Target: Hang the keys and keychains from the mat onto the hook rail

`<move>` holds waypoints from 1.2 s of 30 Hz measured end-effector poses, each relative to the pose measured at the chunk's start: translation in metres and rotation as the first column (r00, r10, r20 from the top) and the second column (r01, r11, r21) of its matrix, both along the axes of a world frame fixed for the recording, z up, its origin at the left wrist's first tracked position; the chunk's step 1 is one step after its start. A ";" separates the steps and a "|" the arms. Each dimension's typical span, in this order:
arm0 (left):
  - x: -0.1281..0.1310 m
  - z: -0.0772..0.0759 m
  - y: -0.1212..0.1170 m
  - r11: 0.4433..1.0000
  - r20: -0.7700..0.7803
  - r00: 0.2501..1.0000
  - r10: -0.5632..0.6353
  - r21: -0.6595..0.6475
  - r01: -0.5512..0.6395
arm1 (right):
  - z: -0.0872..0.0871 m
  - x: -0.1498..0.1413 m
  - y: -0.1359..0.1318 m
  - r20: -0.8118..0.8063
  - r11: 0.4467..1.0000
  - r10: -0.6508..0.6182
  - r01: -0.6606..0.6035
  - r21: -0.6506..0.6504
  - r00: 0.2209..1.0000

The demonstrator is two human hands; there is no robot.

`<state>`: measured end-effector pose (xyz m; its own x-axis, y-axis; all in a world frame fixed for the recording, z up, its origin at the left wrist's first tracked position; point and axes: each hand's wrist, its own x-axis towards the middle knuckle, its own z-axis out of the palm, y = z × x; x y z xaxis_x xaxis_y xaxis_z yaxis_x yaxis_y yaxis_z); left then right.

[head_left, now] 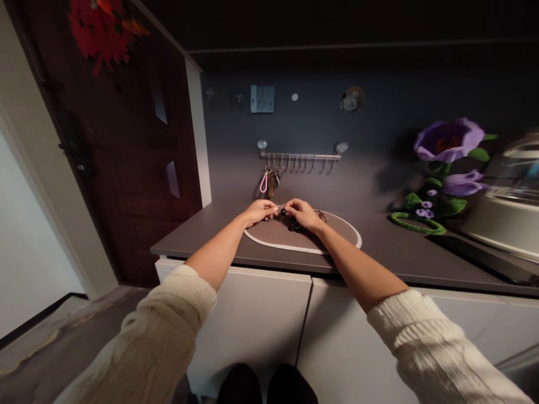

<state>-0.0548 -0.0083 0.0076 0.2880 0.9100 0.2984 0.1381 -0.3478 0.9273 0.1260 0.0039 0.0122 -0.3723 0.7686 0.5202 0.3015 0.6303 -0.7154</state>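
"Head view: where are you standing?"

"At a dark surface (197,231) above pale cupboards (252,308). A grey wall (236,129) rises behind it, with a switch (262,99) and, lower down, a clear rail (303,156) of hooks. Keys (272,185) hang at the rail's left end, a pink loop (263,182) among them."

"And to either side?"

"On my left, a dark red door (138,168) with a red ornament (101,33) high on it. On my right, purple flowers (448,140) stand on the surface, and past them a pale appliance (505,224) with a see-through top."

"What's in front of you?"

"A brown mat (269,234) with a white rim. My forearms reach over its near edge from two cream sleeves."

"Where are your hands?"

"Together above the mat, just below the hanging keys. My left hand (260,211) and right hand (304,214) nearly meet, fingertips pinched on a small dark thing (283,212) between them. It's too small for me to tell what it is."

"Anything beneath?"

"A black piece (296,228), just under my right hand. I can't tell whether it's joined to what I'm pinching."
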 end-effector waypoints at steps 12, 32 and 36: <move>0.006 -0.006 0.002 0.995 -0.149 0.984 0.102 0.015 -0.101 | 0.007 -0.002 0.007 -0.240 0.994 -0.053 0.028 -0.106 0.969; 0.016 -0.012 0.009 0.951 -0.239 0.930 0.279 0.202 -0.233 | 0.098 -0.022 0.068 -0.333 0.927 -0.373 0.335 -0.167 0.866; 0.018 -0.011 0.009 0.945 -0.242 0.923 0.299 0.208 -0.252 | 0.103 -0.027 0.078 -0.353 0.902 -0.431 0.390 -0.182 0.831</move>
